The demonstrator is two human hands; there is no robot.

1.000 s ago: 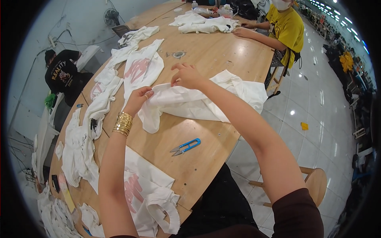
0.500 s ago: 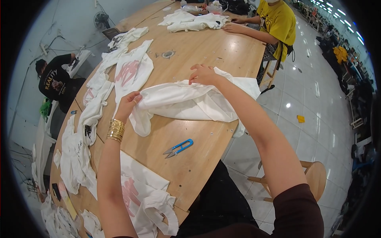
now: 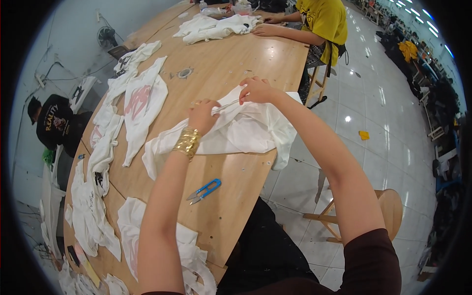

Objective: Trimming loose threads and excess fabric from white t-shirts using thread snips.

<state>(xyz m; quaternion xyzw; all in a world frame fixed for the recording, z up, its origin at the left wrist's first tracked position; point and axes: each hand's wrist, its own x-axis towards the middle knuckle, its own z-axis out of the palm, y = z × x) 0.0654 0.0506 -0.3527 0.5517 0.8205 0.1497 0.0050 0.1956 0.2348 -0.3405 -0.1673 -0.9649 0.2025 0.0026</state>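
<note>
Wearer's hands, two: left hand (image 3: 202, 117), right hand (image 3: 256, 91). White garment (image 3: 238, 132) at them: one. Other white garments (image 3: 150, 91): several, overlapping, exact count unclear. Blue snips (image 3: 203, 187) nearby: one pair. Counter (image 3: 223, 64): one. Co-workers, two: yellow shirt (image 3: 330, 20), black shirt (image 3: 55, 118). Wooden stools, two: near stool (image 3: 391, 211), far stool (image 3: 322, 82). Fan (image 3: 106, 37): one.

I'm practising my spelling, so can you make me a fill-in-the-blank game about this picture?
1. The right hand touches a cloth coloured ____.
2. The small scissors on the table have handles coloured ____.
3. Gold bangles circle the ____ arm.
4. The shirt at the table's far side is coloured ____.

Missing words: white, blue, left, yellow.
</note>
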